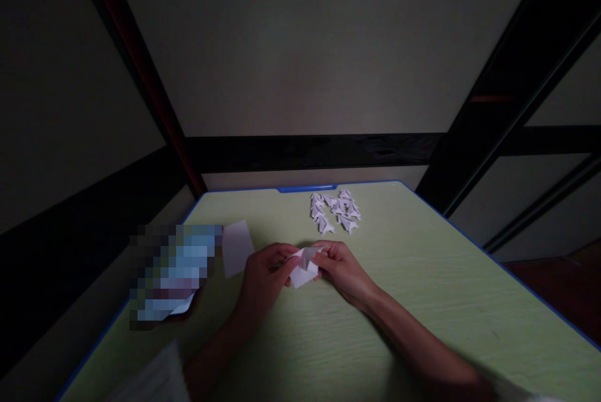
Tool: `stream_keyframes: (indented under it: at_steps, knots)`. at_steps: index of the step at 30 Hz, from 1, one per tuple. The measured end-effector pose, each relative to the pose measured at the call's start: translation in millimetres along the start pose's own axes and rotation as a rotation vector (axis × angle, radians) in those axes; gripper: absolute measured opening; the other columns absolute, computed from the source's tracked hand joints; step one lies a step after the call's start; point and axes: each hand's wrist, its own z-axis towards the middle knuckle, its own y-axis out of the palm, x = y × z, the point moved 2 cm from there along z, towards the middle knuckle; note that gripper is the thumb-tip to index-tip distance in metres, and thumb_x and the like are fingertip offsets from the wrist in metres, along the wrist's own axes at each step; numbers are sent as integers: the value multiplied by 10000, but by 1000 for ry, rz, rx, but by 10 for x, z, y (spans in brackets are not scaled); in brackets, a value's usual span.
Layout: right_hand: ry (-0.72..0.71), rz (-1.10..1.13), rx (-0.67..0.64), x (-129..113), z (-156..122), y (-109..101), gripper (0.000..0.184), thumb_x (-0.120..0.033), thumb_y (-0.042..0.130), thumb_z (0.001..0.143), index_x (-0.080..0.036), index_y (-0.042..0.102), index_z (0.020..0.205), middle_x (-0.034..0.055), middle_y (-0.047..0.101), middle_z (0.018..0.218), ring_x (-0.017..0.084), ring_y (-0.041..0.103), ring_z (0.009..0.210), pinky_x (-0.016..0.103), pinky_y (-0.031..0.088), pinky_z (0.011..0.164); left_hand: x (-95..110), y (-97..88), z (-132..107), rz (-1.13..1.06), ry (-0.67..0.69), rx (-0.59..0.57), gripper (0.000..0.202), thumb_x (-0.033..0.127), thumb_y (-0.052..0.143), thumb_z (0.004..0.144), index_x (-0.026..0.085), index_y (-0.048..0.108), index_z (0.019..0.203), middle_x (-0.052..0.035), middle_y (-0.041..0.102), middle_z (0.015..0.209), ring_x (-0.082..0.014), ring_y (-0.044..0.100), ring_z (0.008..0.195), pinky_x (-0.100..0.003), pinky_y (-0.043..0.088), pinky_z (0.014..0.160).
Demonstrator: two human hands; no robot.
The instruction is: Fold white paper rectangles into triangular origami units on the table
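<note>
A partly folded piece of white paper (304, 275) is held up above the near middle of the table, its flaps standing apart at the top. My left hand (268, 269) pinches its left side between thumb and fingers. On the right side, my right hand (339, 266) grips it the same way, thumb toward me. Some fingertips are hidden behind the paper. Beyond the hands lies a group of several small folded white paper figures (339, 206), set close together. Left of my left hand, a flat sheet of white paper (236, 248) rests on the table.
The pale green table (422, 277) has a blue edge and a blue handle-like piece (307, 188) at its far side. A blurred-out flat object (181, 273) lies at the left. Light wall panels with dark beams (314, 151) stand close behind the table.
</note>
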Motion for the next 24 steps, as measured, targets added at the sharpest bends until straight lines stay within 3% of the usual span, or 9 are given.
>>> stream_keyframes:
  at_steps: [3,15,24]
  knots:
    - [13,-2,-5,-11,-6,4,165,-261,652,567,-116,572,571,-38,531,466,45,438,424,158,312,414,-10,-7,1,-9,-44,39,138,172,609,534,124,587,662,38,549,489,-62,470,378,-138,359,314]
    - [1,-103,-15,-37,-15,-8,197,-269,677,525,-113,571,581,-40,530,477,48,425,425,175,293,424,-51,20,17,28,-60,-51,102,200,573,553,124,524,506,63,481,376,-27,375,299,-128,280,302]
    - [15,-190,-43,-45,-29,5,230,-296,656,554,-106,528,562,-28,527,484,58,434,428,192,290,440,-74,42,9,-10,-111,-87,40,157,556,522,128,528,519,65,494,358,-36,383,274,-135,287,285]
